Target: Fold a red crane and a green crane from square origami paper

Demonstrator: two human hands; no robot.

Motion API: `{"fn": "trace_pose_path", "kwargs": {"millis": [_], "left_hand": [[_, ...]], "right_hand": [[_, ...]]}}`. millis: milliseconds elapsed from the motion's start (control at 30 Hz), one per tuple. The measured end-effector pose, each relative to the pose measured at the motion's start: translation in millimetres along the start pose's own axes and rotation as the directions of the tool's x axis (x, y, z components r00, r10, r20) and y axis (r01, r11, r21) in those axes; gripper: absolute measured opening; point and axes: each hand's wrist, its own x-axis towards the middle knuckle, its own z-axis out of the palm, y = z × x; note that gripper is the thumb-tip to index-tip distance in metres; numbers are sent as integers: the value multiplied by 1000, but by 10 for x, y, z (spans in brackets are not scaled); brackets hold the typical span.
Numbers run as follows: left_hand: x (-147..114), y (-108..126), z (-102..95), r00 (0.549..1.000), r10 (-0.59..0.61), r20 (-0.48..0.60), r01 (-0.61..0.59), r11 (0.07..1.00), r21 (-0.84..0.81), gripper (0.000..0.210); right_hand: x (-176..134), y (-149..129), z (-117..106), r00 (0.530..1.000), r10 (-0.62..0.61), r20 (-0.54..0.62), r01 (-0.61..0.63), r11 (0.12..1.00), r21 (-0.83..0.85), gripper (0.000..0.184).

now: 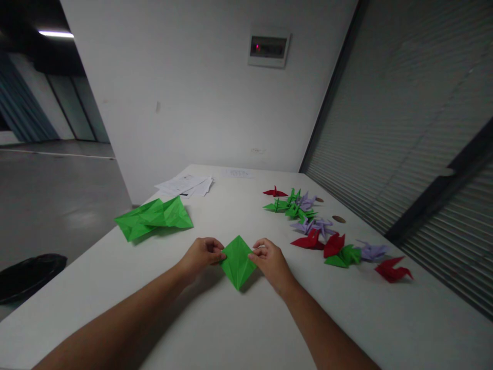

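Note:
A green origami paper (238,263), folded into a diamond with creases running down it, is between my two hands near the middle of the table. My left hand (203,253) pinches its left corner between thumb and fingers. At the opposite corner, my right hand (269,258) pinches the paper in the same way. One point of the diamond faces away from me and the other faces me. Creased green paper sheets (154,218) lie on the table to the left.
Several folded paper cranes in green (295,205), red (393,270) and purple (314,225) spread along the right side of the white table (215,324). Printed sheets (187,185) lie at the back left. A black-lined bin (31,277) stands on the floor at left. Window blinds (423,128) border the right.

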Motion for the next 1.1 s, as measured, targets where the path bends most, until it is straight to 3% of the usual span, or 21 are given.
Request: {"fn": "trace_pose_path", "kwargs": {"millis": [267,400,533,667,733,833,967,1100], "left_hand": [[75,-75,-47,1000,8,-13,-7,998,64,43],[121,-149,-87,998,57,11,-58,977,207,35],[130,-189,-130,991,133,32,-133,888,441,24],[77,-161,-125,973,220,74,-215,736,642,18],[38,-128,-97,935,326,140,-324,622,713,15],[-33,-69,-26,814,467,345,-555,454,696,16],[-126,-31,84,630,441,639,-777,346,526,20],[-151,-92,125,580,388,717,-815,285,505,22]], "right_hand": [[-10,-42,-47,1000,0,12,2,994,-111,34],[-7,-20,-63,999,30,38,-22,981,-192,30],[-10,19,-65,999,24,40,-11,955,-297,20],[-15,33,-60,999,-17,34,30,900,-435,11],[-16,29,-56,999,-37,36,50,860,-508,9],[-22,11,-49,997,-67,43,80,807,-585,8],[-42,-26,-51,993,-95,72,119,755,-645,10],[-47,-50,-81,993,-88,81,120,698,-706,11]]}}
